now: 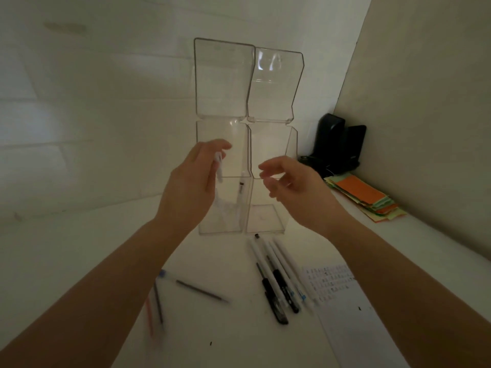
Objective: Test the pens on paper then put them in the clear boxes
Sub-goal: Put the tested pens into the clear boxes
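A white pen point(219, 166) is pinched in the L hand point(190, 187), fingers curled round its barrel, tip hanging down over the open top of the L box point(223, 224), which sits just under and beyond that hand. The R hand point(289, 188) hovers level w/ it, in front of the R box point(265, 219), fingers loosely curled, nothing held. One pen point(241, 197) is already seen standing inside the L box, leaning on its wall; the R box looks empty. Both lids are flipped up behind. More pens point(276, 274) are laid in a bunch below the R wrist, a few thin pens point(156, 301) below the L forearm, and the paper point(342, 309) is beside the R forearm. The pens are judged light, stiff, smooth plastic, so apt to slip or roll; best taken mid-barrel w/ thumb & two fingers, as is done now. The boxes are judged thin, hard, light acrylic: likely to slide or tip if knocked, so a pen is better lowered in than dropped. A black device point(337, 144) and coloured cards point(366, 197) lie well beyond the R hand.
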Motion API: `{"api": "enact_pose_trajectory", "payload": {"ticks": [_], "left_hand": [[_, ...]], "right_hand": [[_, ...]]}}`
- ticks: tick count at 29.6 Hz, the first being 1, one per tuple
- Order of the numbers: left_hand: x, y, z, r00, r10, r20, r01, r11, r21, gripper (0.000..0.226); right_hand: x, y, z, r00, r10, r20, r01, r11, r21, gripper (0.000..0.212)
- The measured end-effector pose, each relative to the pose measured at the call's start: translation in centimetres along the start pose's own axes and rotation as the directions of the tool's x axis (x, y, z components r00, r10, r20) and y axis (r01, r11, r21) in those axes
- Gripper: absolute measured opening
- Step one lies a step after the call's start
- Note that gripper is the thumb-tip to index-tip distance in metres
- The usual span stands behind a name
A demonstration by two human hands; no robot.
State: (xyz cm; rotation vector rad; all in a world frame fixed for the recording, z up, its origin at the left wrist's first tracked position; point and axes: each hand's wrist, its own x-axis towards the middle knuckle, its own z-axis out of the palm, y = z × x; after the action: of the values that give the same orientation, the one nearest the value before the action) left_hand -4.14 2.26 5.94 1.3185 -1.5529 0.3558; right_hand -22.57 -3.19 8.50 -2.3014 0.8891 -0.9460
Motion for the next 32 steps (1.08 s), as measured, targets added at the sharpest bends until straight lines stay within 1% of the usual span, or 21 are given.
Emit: {"api": "enact_pose_trajectory", "payload": {"ticks": [2,4,5,7,9,11,12,13,14,15,17,18,19,21,23,24,26,27,30,31,32], "left_hand": [[-1.0,-0.8,0.5,0.996,0.009,0.092,-0.012,0.999,0.041,0.027],[-1.4,-1.1,0.7,0.988,0.014,0.154,-0.030,0.995,0.099,0.030],[-1.5,-1.3,0.9,0.984,0.017,0.180,-0.046,0.987,0.156,0.030],[-1.8,-1.7,1.1,0.974,-0.017,0.227,-0.051,0.956,0.290,0.036],[-2.3,-2.0,1.0,0.961,-0.064,0.268,-0.045,0.923,0.381,0.048],[-3.0,-1.5,0.9,0.962,-0.015,0.271,-0.100,0.909,0.404,0.048],[-3.4,-0.7,0.9,0.960,0.043,0.277,-0.148,0.917,0.371,0.043],[-4.0,0.2,1.1,0.946,0.108,0.305,-0.203,0.932,0.299,0.038],[-4.8,1.3,1.3,0.916,0.172,0.363,-0.257,0.945,0.202,0.032],[-5.9,2.4,1.5,0.867,0.216,0.450,-0.292,0.950,0.107,0.027],[-8.4,3.9,2.4,0.738,0.265,0.620,-0.330,0.944,-0.011,0.023],[-9.6,4.3,2.9,0.688,0.279,0.670,-0.334,0.941,-0.048,0.021],[-10.4,4.5,3.3,0.654,0.275,0.704,-0.311,0.947,-0.081,0.018],[-11.2,4.4,3.6,0.629,0.251,0.736,-0.237,0.963,-0.126,0.013],[-11.1,3.9,3.5,0.618,0.241,0.748,-0.217,0.967,-0.132,0.011],[-10.9,3.8,3.4,0.603,0.238,0.761,-0.217,0.967,-0.131,0.012],[-10.4,3.6,3.0,0.563,0.246,0.789,-0.213,0.966,-0.148,0.018],[-10.1,3.5,2.9,0.533,0.265,0.804,-0.221,0.960,-0.170,0.022],[-9.5,3.1,2.7,0.448,0.308,0.839,-0.251,0.944,-0.213,0.031],[-9.3,3.0,2.7,0.428,0.312,0.848,-0.281,0.938,-0.203,0.029],[-9.1,3.0,2.9,0.426,0.340,0.839,-0.343,0.918,-0.198,0.024]], "right_hand": [[-2.0,1.0,-0.5,0.991,-0.022,0.131,0.033,0.997,-0.076,0.018],[-4.0,2.4,-0.8,0.953,-0.014,0.302,0.073,0.980,-0.185,0.017],[-5.0,3.2,-0.9,0.930,0.015,0.367,0.078,0.968,-0.238,0.017],[-6.9,4.6,-1.2,0.905,0.092,0.416,0.047,0.949,-0.311,0.017],[-8.2,5.8,-1.4,0.902,0.141,0.409,0.001,0.944,-0.329,0.018],[-9.1,6.5,-1.5,0.896,0.147,0.419,-0.003,0.946,-0.325,0.018],[-9.5,6.6,-1.6,0.890,0.138,0.434,0.013,0.945,-0.326,0.018],[-9.7,6.7,-1.5,0.880,0.128,0.457,0.033,0.944,-0.328,0.019],[-9.9,6.6,-1.5,0.862,0.119,0.492,0.057,0.943,-0.328,0.021],[-10.0,6.5,-1.4,0.841,0.109,0.530,0.085,0.940,-0.329,0.026],[-10.1,6.1,-1.1,0.811,0.090,0.579,0.138,0.931,-0.338,0.039],[-10.2,6.0,-1.0,0.801,0.093,0.591,0.143,0.929,-0.340,0.043],[-10.3,5.8,-1.0,0.796,0.093,0.598,0.143,0.931,-0.336,0.046],[-10.5,5.9,-0.8,0.795,0.068,0.603,0.157,0.937,-0.313,0.041],[-10.6,6.1,-0.7,0.797,0.032,0.603,0.169,0.947,-0.274,0.029],[-10.8,6.3,-0.8,0.798,0.006,0.603,0.181,0.951,-0.250,0.031],[-11.1,6.6,-0.6,0.788,-0.035,0.615,0.231,0.943,-0.242,0.043],[-11.2,6.7,-0.6,0.785,-0.051,0.618,0.266,0.928,-0.261,0.044],[-11.5,6.9,-0.6,0.783,-0.134,0.607,0.382,0.874,-0.300,0.036],[-11.5,6.8,-0.6,0.770,-0.136,0.623,0.410,0.854,-0.321,0.034],[-11.5,6.8,-0.7,0.747,-0.125,0.653,0.447,0.822,-0.354,0.033]]}}
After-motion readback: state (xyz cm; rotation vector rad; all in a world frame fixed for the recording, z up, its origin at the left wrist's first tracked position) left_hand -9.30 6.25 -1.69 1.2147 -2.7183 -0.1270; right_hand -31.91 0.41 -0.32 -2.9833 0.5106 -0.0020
